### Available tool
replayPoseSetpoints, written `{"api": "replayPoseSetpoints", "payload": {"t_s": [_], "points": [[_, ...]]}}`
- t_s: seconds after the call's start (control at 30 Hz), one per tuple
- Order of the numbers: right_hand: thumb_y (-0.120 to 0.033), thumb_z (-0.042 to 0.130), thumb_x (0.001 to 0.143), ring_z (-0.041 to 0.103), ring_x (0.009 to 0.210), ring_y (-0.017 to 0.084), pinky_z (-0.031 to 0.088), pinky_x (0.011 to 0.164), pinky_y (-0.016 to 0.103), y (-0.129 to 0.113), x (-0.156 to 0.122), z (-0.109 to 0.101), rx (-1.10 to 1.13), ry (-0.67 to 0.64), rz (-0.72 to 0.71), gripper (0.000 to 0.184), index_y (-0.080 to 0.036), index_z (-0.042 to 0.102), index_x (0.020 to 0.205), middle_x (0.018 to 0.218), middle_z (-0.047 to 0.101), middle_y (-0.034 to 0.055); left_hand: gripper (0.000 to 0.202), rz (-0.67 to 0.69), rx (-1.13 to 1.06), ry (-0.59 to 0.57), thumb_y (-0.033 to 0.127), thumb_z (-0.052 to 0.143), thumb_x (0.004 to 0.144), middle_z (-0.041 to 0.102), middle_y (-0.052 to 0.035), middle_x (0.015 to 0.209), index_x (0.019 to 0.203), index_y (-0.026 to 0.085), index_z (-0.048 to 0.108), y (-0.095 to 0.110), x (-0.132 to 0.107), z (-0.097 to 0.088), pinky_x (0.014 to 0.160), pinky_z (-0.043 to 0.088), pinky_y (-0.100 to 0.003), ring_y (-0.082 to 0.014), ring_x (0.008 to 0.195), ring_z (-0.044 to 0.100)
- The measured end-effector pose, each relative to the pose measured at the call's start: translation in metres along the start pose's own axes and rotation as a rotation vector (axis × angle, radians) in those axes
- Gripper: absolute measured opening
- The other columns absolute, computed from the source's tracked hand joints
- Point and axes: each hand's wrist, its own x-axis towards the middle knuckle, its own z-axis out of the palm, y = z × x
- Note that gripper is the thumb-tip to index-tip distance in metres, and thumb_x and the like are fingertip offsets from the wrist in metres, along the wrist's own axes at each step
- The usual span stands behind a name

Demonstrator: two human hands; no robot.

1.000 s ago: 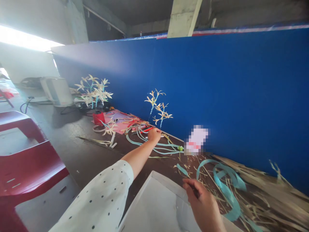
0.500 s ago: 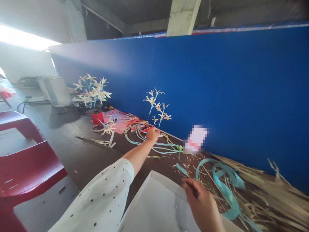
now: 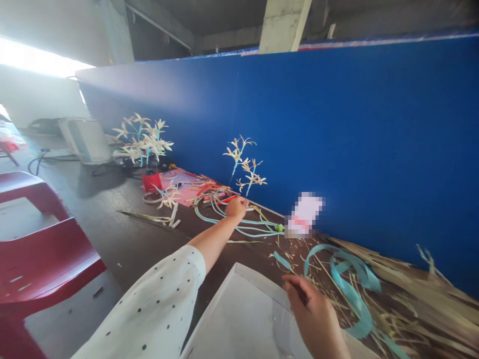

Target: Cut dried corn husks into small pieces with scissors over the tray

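Observation:
My left hand (image 3: 236, 206) reaches across the table, its fingers pinched at the lower end of an artificial flower spray (image 3: 251, 179) with cream petals and a teal-wrapped stem. The hand hides where the stem ends. A second, similar spray (image 3: 238, 152) stands close behind it. Loops of pale teal cord (image 3: 209, 218) lie around and below this hand. Near me, my right hand (image 3: 313, 311) hovers by the edge of a white box or tray (image 3: 247, 304). Its fingers are loosely bent, thumb and forefinger slightly apart, with nothing visible between them.
A red pot (image 3: 151, 182) of cream flowers stands at the left. Teal ribbon (image 3: 361, 311), dry husks (image 3: 404, 279) and scraps cover the right side. A blue partition (image 3: 348, 134) runs behind the table. Red chairs (image 3: 48, 259) are at the left; a small green ball (image 3: 279, 228) sits mid-table.
Both hands keep nearly the same place and pose. Only a very slight shift of the camera view shows.

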Motion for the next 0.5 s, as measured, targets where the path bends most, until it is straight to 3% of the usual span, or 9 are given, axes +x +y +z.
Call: {"api": "replayPoseSetpoints", "payload": {"t_s": [0.23, 0.5], "points": [[-0.045, 0.05, 0.075, 0.064, 0.079, 0.023, 0.048, 0.074, 0.032, -0.001, 0.0, 0.0, 0.03, 0.004, -0.003, 0.031, -0.022, 0.068, 0.087, 0.087, 0.07, 0.0062, 0.025, 0.018, 0.009, -0.006, 0.034, 0.06, 0.076, 0.067, -0.0047, 0.098, 0.097, 0.022, 0.066, 0.003, -0.006, -0.006, 0.082, 0.041, -0.026, -0.0169, 0.094, 0.059], [-0.047, 0.052, 0.076, 0.065, 0.078, 0.023, 0.05, 0.065, 0.03, 0.0, 0.0, -0.001, 0.123, 0.064, -0.001, 0.034, -0.021, 0.067, 0.092, 0.087, 0.07, 0.0078, 0.023, 0.091, 0.049, -0.037, 0.034, 0.058, 0.078, 0.066, -0.0051, 0.096, 0.094, 0.019, 0.065, -0.002, -0.021, -0.025, 0.082, 0.041, -0.026, -0.0167, 0.092, 0.059]]}}
